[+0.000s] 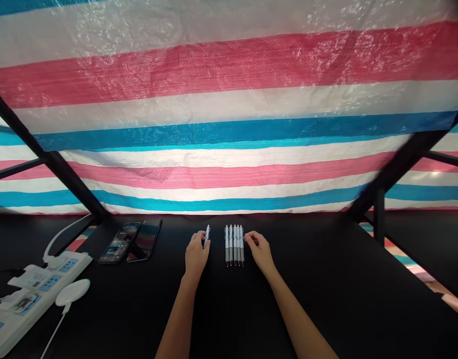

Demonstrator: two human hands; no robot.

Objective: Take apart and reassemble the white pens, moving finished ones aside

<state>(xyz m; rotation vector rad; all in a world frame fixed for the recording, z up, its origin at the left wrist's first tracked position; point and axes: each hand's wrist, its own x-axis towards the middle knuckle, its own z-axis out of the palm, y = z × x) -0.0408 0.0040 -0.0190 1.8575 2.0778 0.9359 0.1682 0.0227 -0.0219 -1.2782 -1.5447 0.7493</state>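
From where I sit, a woven plastic tarpaulin [229,99] striped red, white and blue fills the view, crossed by black metal struts [68,178] slanting down to a black tabletop [307,279], light glinting on its creases.

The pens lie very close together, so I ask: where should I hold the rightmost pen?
Take the rightmost pen by its barrel, from the right, where your right hand is. It lies flat at the row's outer edge, with no pen on that side; the next pen lies close on its left.
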